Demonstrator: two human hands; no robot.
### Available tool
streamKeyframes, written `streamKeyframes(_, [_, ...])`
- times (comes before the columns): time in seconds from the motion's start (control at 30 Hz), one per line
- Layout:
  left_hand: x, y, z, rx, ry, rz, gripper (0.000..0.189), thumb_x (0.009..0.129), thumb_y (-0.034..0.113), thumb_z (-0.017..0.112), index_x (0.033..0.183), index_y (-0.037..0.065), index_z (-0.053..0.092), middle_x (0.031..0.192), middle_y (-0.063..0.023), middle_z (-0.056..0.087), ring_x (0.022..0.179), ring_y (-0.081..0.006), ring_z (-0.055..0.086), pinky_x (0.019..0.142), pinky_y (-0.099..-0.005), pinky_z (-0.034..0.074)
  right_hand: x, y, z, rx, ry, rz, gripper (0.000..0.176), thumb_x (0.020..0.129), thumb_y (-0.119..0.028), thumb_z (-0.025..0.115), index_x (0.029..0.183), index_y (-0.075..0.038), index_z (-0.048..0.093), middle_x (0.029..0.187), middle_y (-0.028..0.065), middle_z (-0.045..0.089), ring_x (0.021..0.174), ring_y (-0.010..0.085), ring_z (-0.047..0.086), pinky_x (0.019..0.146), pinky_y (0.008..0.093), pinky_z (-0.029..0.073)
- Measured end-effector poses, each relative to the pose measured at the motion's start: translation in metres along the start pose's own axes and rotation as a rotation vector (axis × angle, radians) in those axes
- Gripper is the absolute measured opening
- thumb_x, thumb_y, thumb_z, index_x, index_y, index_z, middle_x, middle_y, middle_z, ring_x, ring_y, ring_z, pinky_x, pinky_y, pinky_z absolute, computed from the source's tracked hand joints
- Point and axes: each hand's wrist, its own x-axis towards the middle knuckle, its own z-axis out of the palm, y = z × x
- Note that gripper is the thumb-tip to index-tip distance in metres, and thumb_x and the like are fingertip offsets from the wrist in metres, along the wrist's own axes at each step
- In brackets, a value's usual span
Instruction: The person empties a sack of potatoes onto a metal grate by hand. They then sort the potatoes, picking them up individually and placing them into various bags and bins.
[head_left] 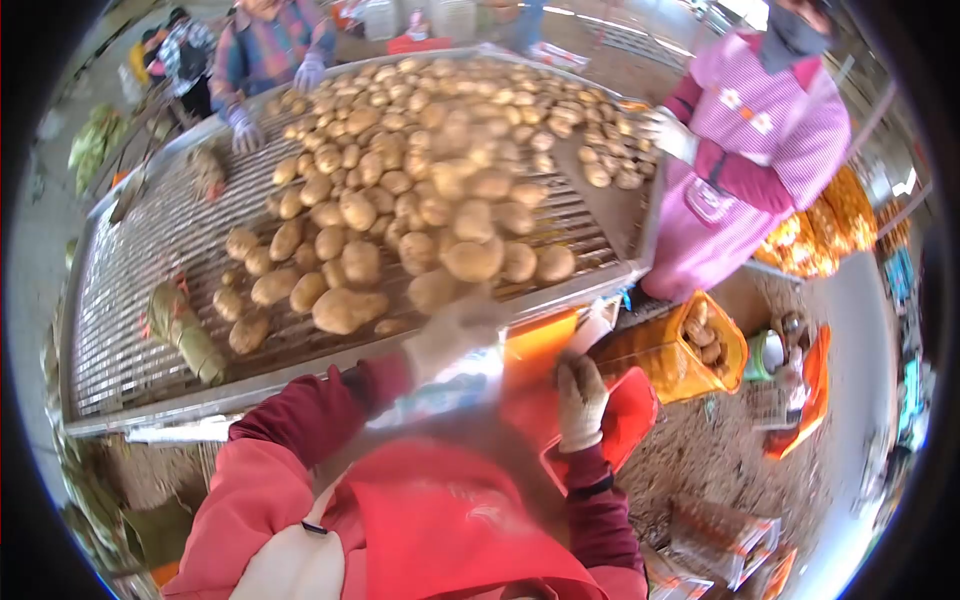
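Left hand: our gloved left hand (455,330) is a pale blur over the counter's near rail, just beside a round potato (432,290); we cannot tell whether it is open or closed.
Right hand: our right hand (580,398), in a knitted glove, is curled tight on the rim of the orange sack (535,350), just below the rail.
Potatoes: the potatoes (440,170) are smooth, tan ovals, heaped across the middle and far end.
Counter: the counter (140,270) is made of thin metal bars inside a raised rail; left of the heap, green bundles (185,330) lie well apart.
Floor: we stand on a brown dirt floor (700,460); a mesh sack (700,345) of potatoes sits to our right.
Co-worker: a person (740,170) in a pink apron stands at the right edge.
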Motion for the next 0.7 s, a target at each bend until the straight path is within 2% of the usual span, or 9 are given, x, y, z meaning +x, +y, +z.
streamKeyframes(0.03, [-0.019,0.008,-0.001,0.056,-0.026,-0.049,0.036,0.088,0.009,0.067,0.123,0.001,0.065,0.118,-0.0142,0.069,0.106,-0.0166,0.063,0.088,-0.0305,0.052,0.017,0.004,0.011,-0.078,-0.044,-0.115,0.022,0.095,-0.007,0.060,0.115,-0.001,0.067,0.099,0.0090,0.072,0.085,0.0164,0.067,0.078,0.0297,0.054])
streamKeyframes(0.07, [-0.039,0.003,-0.009,0.400,0.016,0.081,0.042,0.086,0.009,0.065,0.127,0.003,0.062,0.129,-0.0169,0.062,0.116,-0.0253,0.060,0.095,-0.0374,0.050,0.032,0.002,0.023,-0.102,-0.076,-0.145,0.021,0.095,-0.008,0.061,0.113,0.000,0.067,0.099,0.0101,0.072,0.088,0.0169,0.067,0.080,0.0301,0.054])
streamKeyframes(0.17, [-0.085,0.007,-0.051,0.874,0.121,0.464,0.042,0.079,0.003,0.070,0.120,0.007,0.064,0.115,-0.0134,0.064,0.102,-0.0296,0.063,0.087,-0.0393,0.053,0.071,0.004,0.056,-0.377,-0.210,-0.337,0.023,0.092,-0.009,0.063,0.113,-0.001,0.065,0.100,0.0153,0.070,0.093,0.0294,0.068,0.084,0.0376,0.054])
streamKeyframes(0.23, [-0.116,0.016,-0.080,0.966,0.279,0.451,0.043,0.077,0.002,0.069,0.119,0.006,0.064,0.115,-0.0164,0.063,0.107,-0.0364,0.059,0.092,-0.0430,0.051,0.076,-0.025,0.083,-0.587,-0.264,-0.383,0.031,0.088,-0.010,0.064,0.118,-0.002,0.062,0.106,0.0170,0.066,0.106,0.0361,0.062,0.090,0.0416,0.051])
streamKeyframes(0.3, [-0.141,0.017,-0.110,0.953,0.444,0.237,0.041,0.078,0.000,0.066,0.119,0.007,0.065,0.112,-0.0161,0.064,0.104,-0.0351,0.061,0.090,-0.0428,0.051,0.082,-0.043,0.114,-0.673,-0.286,-0.540,0.041,0.083,-0.014,0.067,0.122,-0.005,0.060,0.112,0.0170,0.063,0.119,0.0371,0.054,0.097,0.0447,0.047])
streamKeyframes(0.43, [-0.168,0.008,-0.145,0.749,0.612,0.190,0.038,0.080,-0.006,0.059,0.115,0.005,0.067,0.107,-0.0127,0.065,0.098,-0.0272,0.064,0.086,-0.0361,0.052,0.088,-0.078,0.164,-1.027,-0.470,-0.818,0.067,0.072,-0.024,0.079,0.134,-0.014,0.055,0.135,0.0137,0.055,0.135,0.0370,0.040,0.105,0.0550,0.038])
streamKeyframes(0.53, [-0.173,-0.006,-0.161,0.567,0.617,0.066,0.038,0.083,-0.007,0.056,0.116,0.005,0.066,0.105,-0.0119,0.065,0.098,-0.0251,0.065,0.087,-0.0343,0.052,0.100,-0.071,0.182,-1.176,-0.698,-0.858,0.073,0.069,-0.032,0.081,0.136,-0.017,0.055,0.135,0.0080,0.057,0.140,0.0332,0.035,0.107,0.0626,0.031])
streamKeyframes(0.63, [-0.166,-0.018,-0.171,0.353,0.593,-0.063,0.038,0.085,-0.007,0.055,0.119,0.006,0.065,0.106,-0.0120,0.066,0.099,-0.0241,0.065,0.087,-0.0336,0.052,0.108,-0.065,0.182,-1.161,-0.739,-0.839,0.068,0.069,-0.037,0.078,0.131,-0.017,0.059,0.133,0.0040,0.059,0.138,0.0327,0.037,0.107,0.0672,0.025])
streamKeyframes(0.7, [-0.163,-0.016,-0.172,0.330,0.578,-0.113,0.037,0.086,-0.006,0.055,0.120,0.006,0.064,0.107,-0.0130,0.066,0.099,-0.0247,0.066,0.087,-0.0337,0.052,0.115,-0.063,0.178,-1.277,-0.731,-0.794,0.067,0.067,-0.040,0.079,0.128,-0.018,0.061,0.135,0.0024,0.055,0.137,0.0331,0.037,0.109,0.0601,0.028])
